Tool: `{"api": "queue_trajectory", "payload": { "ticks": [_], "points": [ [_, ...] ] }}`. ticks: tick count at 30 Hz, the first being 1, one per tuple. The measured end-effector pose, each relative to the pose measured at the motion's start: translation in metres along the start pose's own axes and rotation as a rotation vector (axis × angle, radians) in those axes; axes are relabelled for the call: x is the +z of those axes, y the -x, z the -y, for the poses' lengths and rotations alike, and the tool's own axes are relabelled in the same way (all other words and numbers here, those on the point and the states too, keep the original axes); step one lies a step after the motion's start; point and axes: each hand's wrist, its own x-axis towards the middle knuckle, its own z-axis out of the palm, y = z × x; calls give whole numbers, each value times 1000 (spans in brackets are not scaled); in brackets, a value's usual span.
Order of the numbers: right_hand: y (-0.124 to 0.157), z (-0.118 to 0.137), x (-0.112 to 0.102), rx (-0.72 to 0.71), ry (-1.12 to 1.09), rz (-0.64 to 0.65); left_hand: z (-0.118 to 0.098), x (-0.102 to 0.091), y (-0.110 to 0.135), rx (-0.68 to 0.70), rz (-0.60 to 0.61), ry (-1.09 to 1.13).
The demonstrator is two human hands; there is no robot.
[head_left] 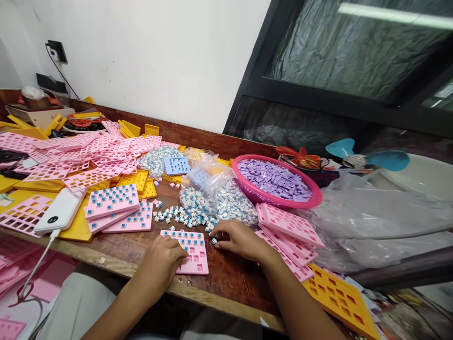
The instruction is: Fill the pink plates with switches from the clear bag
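A pink keyboard plate (202, 257) lies flat near the table's front edge, its upper rows filled with blue-and-white key switches and several square holes showing lower down. My left hand (159, 259) is closed over the plate's left side, with the thumb across its face; the fingers hide part of it. Just right of the plate, my right hand (237, 240) pinches a small key switch (213, 241) between thumb and index finger, low over the table. Behind both hands spreads a pile of loose key switches (191, 213), running back into a clear plastic bag (233, 200).
Filled pink plates (120, 222) are stacked at left beside a white power bank (60, 210). Other pink plates (288, 226) lean at right, under a pink basket (316, 200) of purple pieces. A yellow plate (341, 300) sits near the right edge. Many pink frames (88, 151) heap at back left.
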Motion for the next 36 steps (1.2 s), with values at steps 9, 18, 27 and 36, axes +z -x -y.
{"api": "queue_trajectory", "payload": {
  "ticks": [9,18,27,36],
  "points": [
    [-1,8,9,-72,71,-64,-9,-2,1,-14,-12,-159],
    [0,38,18,-191,-317,-3,-21,0,8,39,73,-430],
    [0,48,40,-252,22,-76,-34,5,16,60,-4,-406],
    [0,46,40,-212,-38,-115,47,-23,-13,-26,-11,-61]
  ]
}}
